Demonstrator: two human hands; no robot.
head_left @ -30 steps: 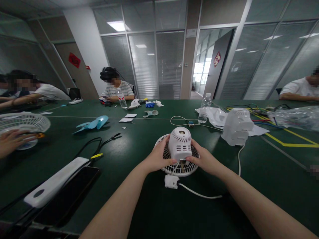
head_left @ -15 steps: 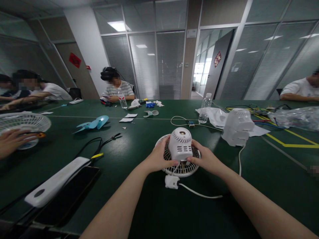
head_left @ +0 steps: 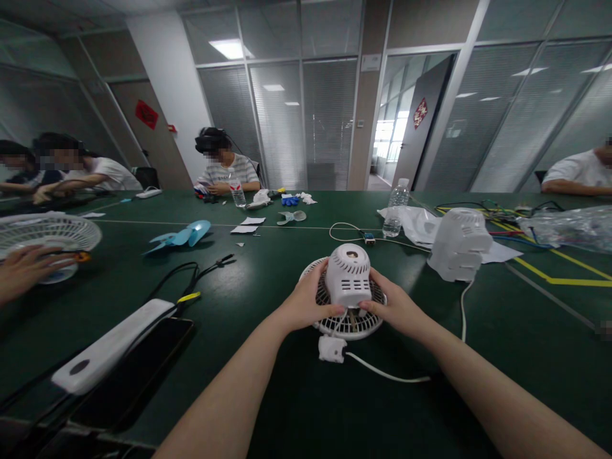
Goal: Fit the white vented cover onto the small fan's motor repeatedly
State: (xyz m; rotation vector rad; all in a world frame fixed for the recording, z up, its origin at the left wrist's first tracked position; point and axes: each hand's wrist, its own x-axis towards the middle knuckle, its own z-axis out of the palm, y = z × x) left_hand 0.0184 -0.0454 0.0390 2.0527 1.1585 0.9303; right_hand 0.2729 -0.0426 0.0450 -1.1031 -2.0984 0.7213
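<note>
A blue fan blade (head_left: 179, 237) lies far left on the green table (head_left: 526, 331). A water bottle (head_left: 394, 217) stands far right of centre, near a white fan housing (head_left: 459, 244). At near left, a long white device (head_left: 112, 347) lies beside a black phone (head_left: 138, 370). At the left edge, a co-worker's hand (head_left: 21, 271) rests on a white fan grille (head_left: 48, 231).

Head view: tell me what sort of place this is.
Probably an office meeting room used as a workshop: glass partitions with blinds, a long green table seating several people, and fan parts: white motor housing, blue blade.
</note>
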